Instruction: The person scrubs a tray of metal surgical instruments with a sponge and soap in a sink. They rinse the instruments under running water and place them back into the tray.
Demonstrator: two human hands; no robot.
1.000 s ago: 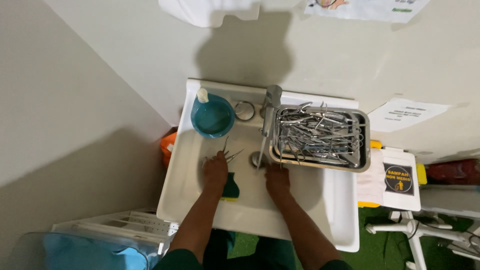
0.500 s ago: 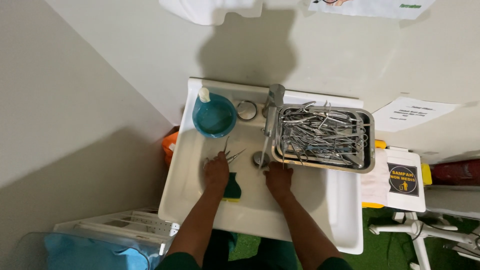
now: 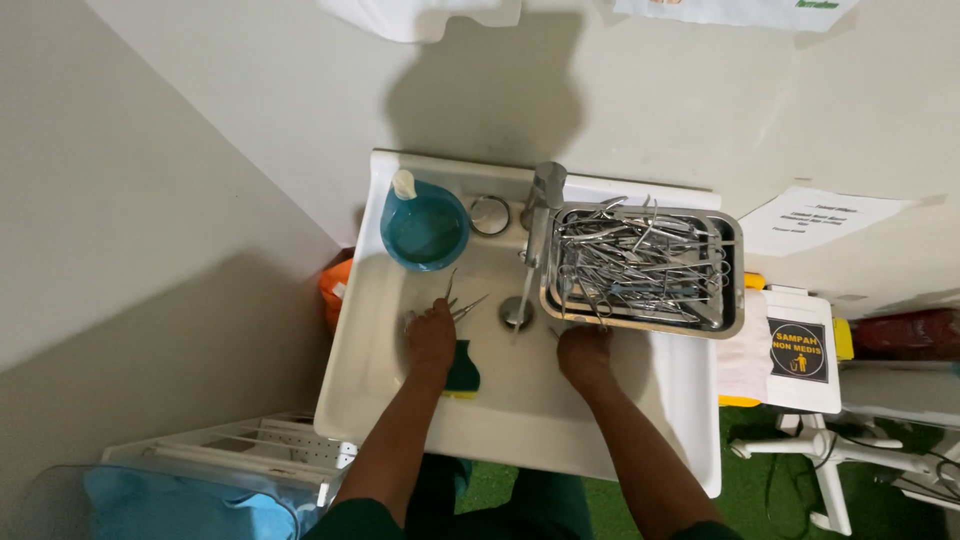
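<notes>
Both hands are working inside the white sink [image 3: 370, 370]. The left hand [image 3: 431, 335] is gripping thin metal instruments [image 3: 458, 300], w/ tips pointing up toward the blue bowl [image 3: 425, 230]. A green-yellow sponge [image 3: 462, 370] is lying just beside this hand. The right hand [image 3: 584, 350] is resting at the front edge of the steel tray [image 3: 735, 280] (full of scissors and clamps); I cannot tell if it is closed on anything. The faucet [image 3: 543, 200] is standing btw bowl and tray.
</notes>
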